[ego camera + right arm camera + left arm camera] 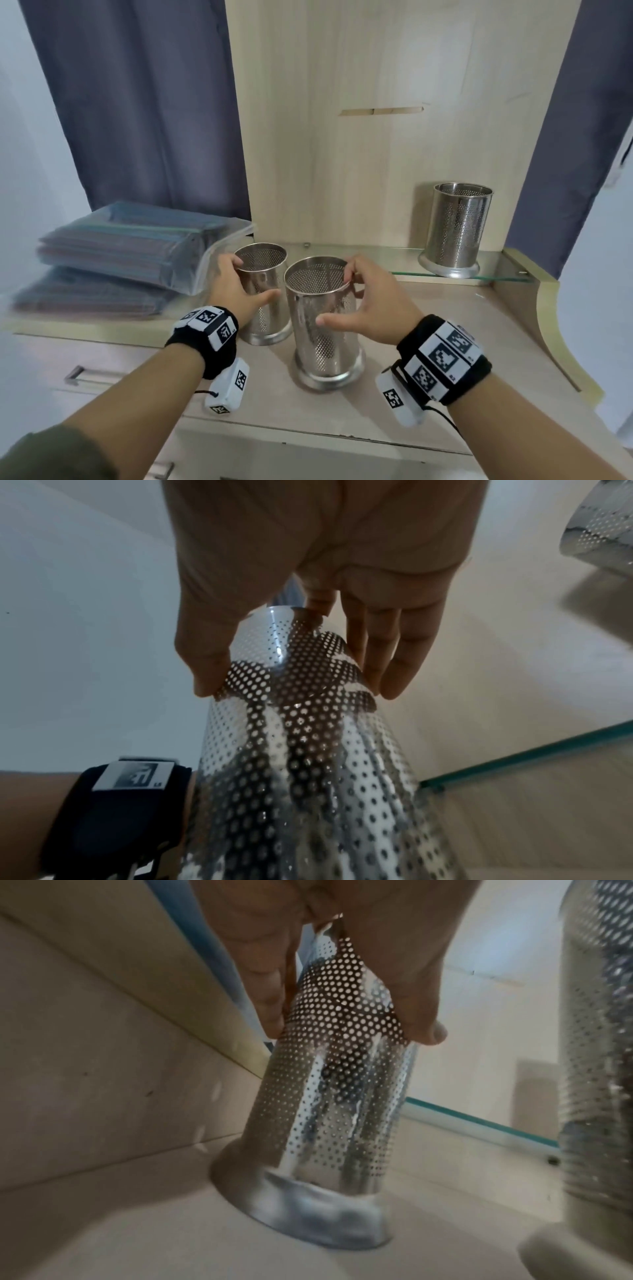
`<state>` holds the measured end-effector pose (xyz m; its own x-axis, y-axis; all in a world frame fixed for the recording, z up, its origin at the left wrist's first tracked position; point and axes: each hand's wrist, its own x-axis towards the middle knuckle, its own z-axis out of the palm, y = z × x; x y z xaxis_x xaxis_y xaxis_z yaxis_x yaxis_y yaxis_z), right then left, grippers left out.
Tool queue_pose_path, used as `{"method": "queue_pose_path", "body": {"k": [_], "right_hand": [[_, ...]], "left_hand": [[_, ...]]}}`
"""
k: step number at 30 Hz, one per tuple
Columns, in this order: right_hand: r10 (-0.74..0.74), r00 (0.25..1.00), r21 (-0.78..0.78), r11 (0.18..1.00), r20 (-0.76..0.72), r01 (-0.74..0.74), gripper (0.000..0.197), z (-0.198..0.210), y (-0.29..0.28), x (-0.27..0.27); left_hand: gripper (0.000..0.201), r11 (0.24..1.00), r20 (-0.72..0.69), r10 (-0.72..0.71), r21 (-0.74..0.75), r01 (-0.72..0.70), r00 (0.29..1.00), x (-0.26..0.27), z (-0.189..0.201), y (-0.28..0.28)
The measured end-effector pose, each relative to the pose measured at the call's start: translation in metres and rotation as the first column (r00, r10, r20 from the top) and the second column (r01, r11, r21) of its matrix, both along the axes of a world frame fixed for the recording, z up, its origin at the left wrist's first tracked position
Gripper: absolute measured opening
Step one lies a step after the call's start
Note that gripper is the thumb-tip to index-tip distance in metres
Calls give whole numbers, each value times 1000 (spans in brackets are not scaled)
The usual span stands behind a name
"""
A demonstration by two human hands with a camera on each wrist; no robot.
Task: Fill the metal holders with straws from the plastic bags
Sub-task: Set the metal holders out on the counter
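Observation:
Three empty perforated metal holders are in the head view. My left hand (pixel 255 278) grips the upper part of the left holder (pixel 265 308), thumb in front and fingers on the far rim. My right hand (pixel 334 297) grips the nearer holder (pixel 325 339) the same way near its rim. In the left wrist view my left hand (pixel 349 1030) clasps its holder (pixel 329 1091), whose base is at the countertop. My right hand (pixel 298 688), seen from the right wrist, wraps its holder (pixel 301 764). The third holder (pixel 455 229) stands alone at the back right. Two plastic bags of straws (pixel 120 253) lie stacked at the left.
The countertop (pixel 428 359) carries a low glass shelf (pixel 496 277) at the back right, under the third holder. A wooden back panel (pixel 359 137) rises behind, with dark curtains (pixel 144 102) on both sides. A drawer handle (pixel 78 373) sits below the front edge.

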<state>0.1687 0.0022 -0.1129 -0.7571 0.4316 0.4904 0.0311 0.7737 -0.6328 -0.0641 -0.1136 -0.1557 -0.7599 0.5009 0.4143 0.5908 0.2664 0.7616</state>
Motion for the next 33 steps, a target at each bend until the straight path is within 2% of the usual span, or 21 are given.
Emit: {"method": "queue_pose_path", "body": {"k": [4,9,10,12,14,16,18,20,22,25,29,31,33], "right_hand": [[19,999,-44,999,30,-18,65,-9,-8,-6],[67,998,-76,995,-16,-68,64,-15,-21,-16],[76,997,-88,993,-20,-77,65,-18,-23,-21],[89,995,-101,991,-45,-93,65,-24,-29,-33],[110,992,-127,985,-55,-116,60,-30,-38,-45],[170,984,-197,964,-51,-176,50,-37,-44,-56],[237,970,-309,920,-55,-242,49,-40,-44,-61],[253,966,-393,884,-59,-255,50,-39,-37,-58],[187,982,-369,911,-25,-183,43,-31,-26,-48],[-23,999,-283,959,-32,13,42,-18,2,-28],[-280,953,-120,956,-117,266,42,-4,45,-4],[-416,886,19,903,-206,429,46,9,68,9],[-559,769,101,785,-309,612,59,23,89,21]], "left_hand": [[88,993,7,-116,-5,116,993,-8,-3,-3],[45,943,-7,-150,299,145,989,23,21,-34],[48,935,0,-181,309,172,983,35,23,-44],[76,920,-22,-298,259,294,954,60,24,-63],[94,901,-59,-375,210,379,925,67,13,-72],[107,934,-105,-310,153,324,945,63,3,-73],[123,973,-139,-187,112,203,972,61,0,-74],[128,987,-159,-107,102,124,981,61,-3,-74],[121,992,-165,-48,104,66,985,61,-6,-72],[101,992,-128,-8,122,23,992,65,-8,-69],[99,988,-53,41,150,-33,998,62,-9,-64],[100,988,-40,66,144,-59,997,61,-9,-62],[100,987,-32,77,141,-71,997,62,-8,-60]]}}
